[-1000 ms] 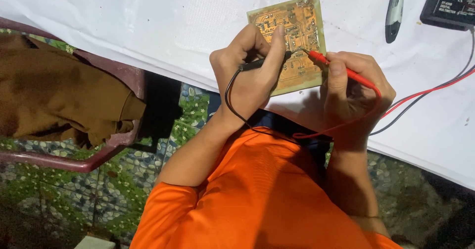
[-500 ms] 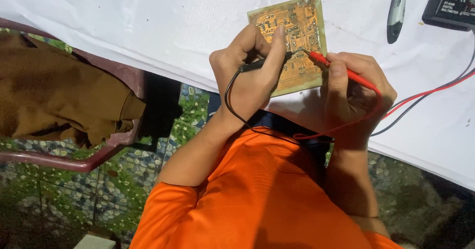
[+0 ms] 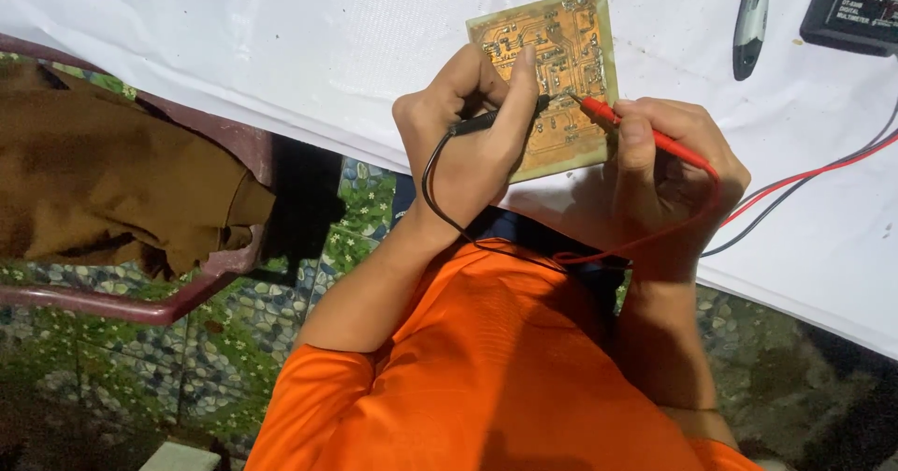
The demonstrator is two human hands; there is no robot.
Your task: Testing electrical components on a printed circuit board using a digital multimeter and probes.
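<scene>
The circuit board (image 3: pixel 552 78) lies at twelve o'clock from both hands, touching each. The left hand (image 3: pixel 472 139) is closed on a black probe (image 3: pixel 500 115), the right hand (image 3: pixel 669 176) on a red probe (image 3: pixel 645 134); their tips meet mid-board.

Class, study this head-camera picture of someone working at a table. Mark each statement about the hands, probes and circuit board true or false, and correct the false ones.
1. The left hand holds a black probe. True.
2. The right hand holds a red probe. True.
3. The circuit board lies on a bare wooden table. False: it lies on a white table cover.
4. Both probe tips point away from the board. False: both reach onto the board.
5. A dark meter sits at the upper right. True.
6. The person wears a blue shirt. False: the shirt is orange.
</scene>
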